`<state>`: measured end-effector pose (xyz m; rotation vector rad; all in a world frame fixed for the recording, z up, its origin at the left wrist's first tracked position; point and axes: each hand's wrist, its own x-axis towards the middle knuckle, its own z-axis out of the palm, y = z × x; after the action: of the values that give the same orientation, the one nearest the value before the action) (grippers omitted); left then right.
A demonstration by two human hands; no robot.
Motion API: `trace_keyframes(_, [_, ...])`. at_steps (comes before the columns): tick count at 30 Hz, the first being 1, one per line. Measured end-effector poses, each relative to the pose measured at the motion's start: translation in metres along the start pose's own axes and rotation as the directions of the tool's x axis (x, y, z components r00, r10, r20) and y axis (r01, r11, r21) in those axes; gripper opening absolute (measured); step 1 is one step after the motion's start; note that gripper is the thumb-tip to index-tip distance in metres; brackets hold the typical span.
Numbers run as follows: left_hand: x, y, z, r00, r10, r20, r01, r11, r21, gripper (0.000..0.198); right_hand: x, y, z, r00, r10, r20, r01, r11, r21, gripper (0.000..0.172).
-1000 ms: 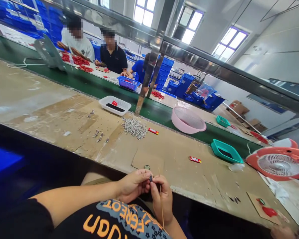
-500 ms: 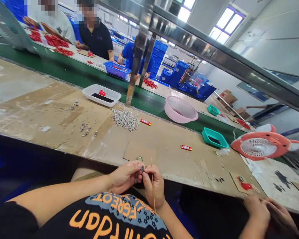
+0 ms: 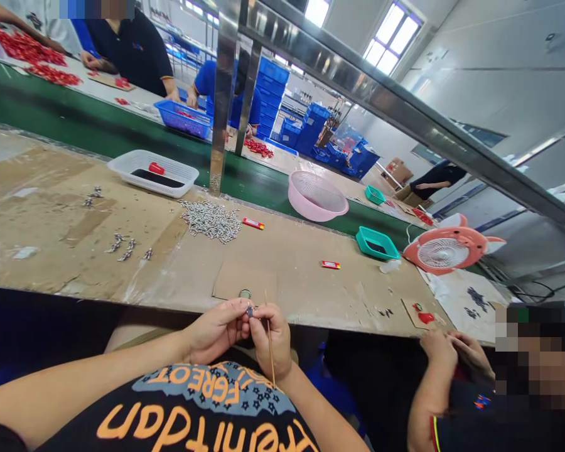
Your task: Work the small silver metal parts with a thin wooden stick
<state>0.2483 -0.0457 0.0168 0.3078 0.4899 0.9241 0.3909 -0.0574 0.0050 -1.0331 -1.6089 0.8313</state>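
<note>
Close to my body, my left hand point(image 3: 222, 331) pinches a small dark piece point(image 3: 250, 311) between thumb and fingertips. Against the same piece rest the fingertips of my right hand point(image 3: 274, 336), which also grips a thin wooden stick point(image 3: 270, 355) pointing up and away from me. What the dark piece is cannot be made out at this size. Just beyond my fingers a small round bottle-cap-like dish point(image 3: 245, 294) lies on a cardboard square point(image 3: 226, 281) at the table edge.
On the cardboard-covered table point(image 3: 301, 285) are a pile of small metal parts point(image 3: 211, 221), a white basket point(image 3: 188, 182), a pink colander point(image 3: 318, 196), a green basket point(image 3: 378, 243) and a pink fan point(image 3: 442, 248). A co-worker's hands point(image 3: 445, 348) are at right; other people sit across the green belt.
My view has turned to the right, so the table's contents appear further left and more of the co-worker on the right shows. Both hands keep their hold on the dark piece and stick.
</note>
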Motion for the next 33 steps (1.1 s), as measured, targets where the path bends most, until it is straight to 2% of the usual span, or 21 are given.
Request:
trace_keyframes(9, [-0.009, 0.004, 0.000, 0.999, 0.011, -0.037, -0.009, 0.999, 0.047, 0.006, -0.001, 0.000, 0.003, 0.998, -0.058, -0.025, 0.058, 0.998, -0.005, 0.009])
trace_keyframes(14, [-0.012, 0.024, -0.004, 0.990, 0.117, -0.074, -0.108, 0.988, 0.107, 0.005, 0.005, 0.010, -0.009, 0.995, 0.048, -0.086, -0.041, 0.996, 0.075, 0.025])
trace_keyframes(17, [-0.011, 0.036, -0.011, 0.975, 0.192, -0.110, -0.183, 0.979, 0.089, 0.005, 0.013, 0.017, -0.022, 0.996, 0.023, -0.087, -0.022, 1.000, 0.010, 0.028])
trace_keyframes(20, [-0.007, 0.042, -0.020, 0.959, 0.229, -0.167, -0.225, 0.973, 0.040, 0.006, 0.025, 0.024, -0.030, 0.999, -0.030, -0.030, 0.027, 0.995, -0.096, 0.023])
trace_keyframes(24, [-0.002, 0.043, -0.028, 0.945, 0.239, -0.222, -0.242, 0.970, 0.015, 0.006, 0.038, 0.030, -0.026, 0.998, 0.012, 0.065, 0.002, 0.980, -0.201, 0.021])
trace_keyframes(33, [0.004, 0.041, -0.032, 0.964, 0.175, -0.202, -0.176, 0.984, 0.016, 0.005, 0.049, 0.041, -0.010, 0.984, -0.021, 0.175, 0.089, 0.915, -0.392, 0.024])
